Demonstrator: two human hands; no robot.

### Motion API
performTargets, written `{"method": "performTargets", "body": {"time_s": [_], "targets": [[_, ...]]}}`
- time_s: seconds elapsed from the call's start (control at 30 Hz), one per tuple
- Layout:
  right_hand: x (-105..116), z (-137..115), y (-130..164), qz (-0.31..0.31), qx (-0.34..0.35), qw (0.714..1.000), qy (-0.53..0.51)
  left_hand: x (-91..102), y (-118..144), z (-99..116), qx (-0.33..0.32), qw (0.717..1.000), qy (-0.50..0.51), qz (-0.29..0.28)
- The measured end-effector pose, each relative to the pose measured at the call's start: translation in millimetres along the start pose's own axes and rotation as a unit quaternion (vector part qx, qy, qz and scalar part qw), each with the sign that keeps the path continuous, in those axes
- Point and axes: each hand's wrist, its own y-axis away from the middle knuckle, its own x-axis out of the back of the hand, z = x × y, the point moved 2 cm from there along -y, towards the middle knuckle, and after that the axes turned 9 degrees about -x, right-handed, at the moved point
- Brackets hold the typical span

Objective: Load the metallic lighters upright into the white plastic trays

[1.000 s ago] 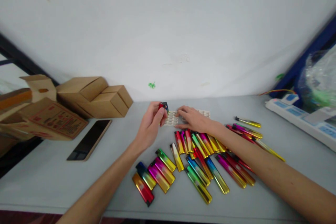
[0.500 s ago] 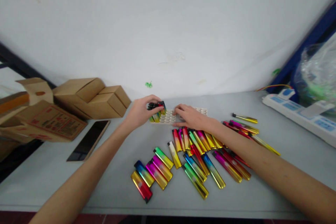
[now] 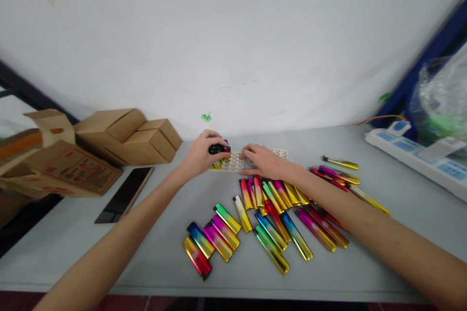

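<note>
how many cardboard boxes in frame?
4, all at the table's left end: two closed plain boxes by the wall, a printed flattened one in front, an open-flapped one behind. More may be cut off at the left edge.

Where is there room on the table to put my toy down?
Bare table lies between the phone and the loose lighters, and between the lighters and the power strip. It is crowded in the middle, where lighters lie below the tray that the left hand and right hand touch.

Two hands (image 3: 200, 155), one tray (image 3: 237, 161), one phone (image 3: 124, 194).
</note>
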Motion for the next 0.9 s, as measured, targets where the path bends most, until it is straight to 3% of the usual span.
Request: {"method": "performTargets", "body": {"time_s": [0.3,0.53,0.63,0.77,0.83,0.9], "targets": [[1,-1,0,-0.007,-0.003,1.0,0.001,-2.6,5,-4,0.025,1.0,0.014,0.005],[-1,1,0,-0.005,0.005,1.0,0.005,-0.6,8,5,-0.036,0.997,-0.064,-0.014],[-1,2,0,-0.001,0.005,1.0,0.003,2.1,12,17,-0.042,0.996,-0.08,0.009],[-1,2,0,-0.005,0.006,1.0,0.001,15.3,30,50,-0.042,0.992,-0.089,0.074],[-1,2,0,-0.009,0.007,1.0,-0.003,21.6,44,66,-0.047,0.995,-0.08,0.033],[-1,2,1,-0.011,0.006,1.0,-0.008,24.7,60,75,-0.037,0.996,-0.043,-0.064]]}}
